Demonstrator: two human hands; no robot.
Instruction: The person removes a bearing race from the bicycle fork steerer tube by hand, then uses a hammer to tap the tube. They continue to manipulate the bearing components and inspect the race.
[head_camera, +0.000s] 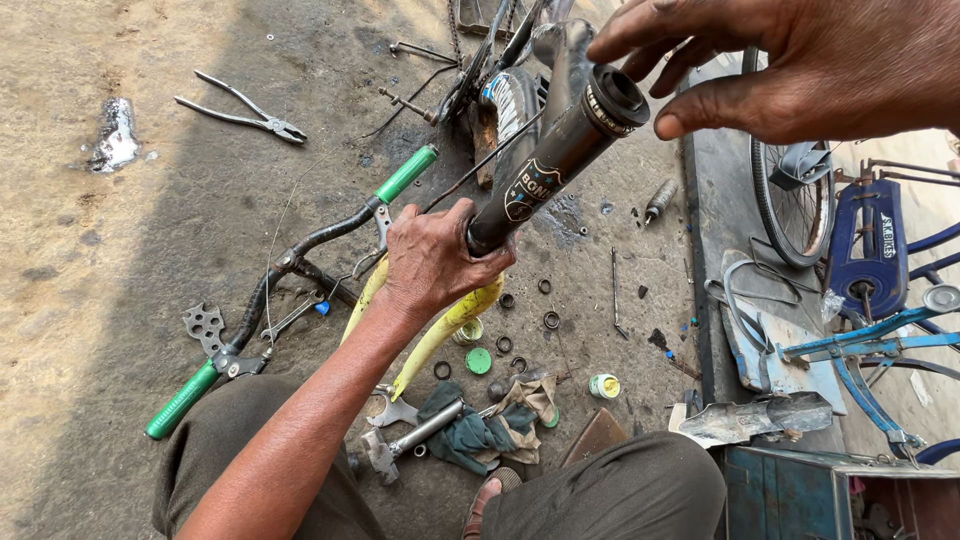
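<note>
Left hand (432, 262) clamped around the lower end of a black bicycle head tube (555, 160), which tilts up toward the right above the concrete floor (120, 260). Right hand (790, 65) just above the tube's open top end, fingers and thumb curled but apart, holding nothing visible. Yellow fork blades (440, 330) hang below the left grip. Green-gripped handlebar (290, 260), pliers (245, 112), loose rings and a rag (480, 430) lie on the floor.
</note>
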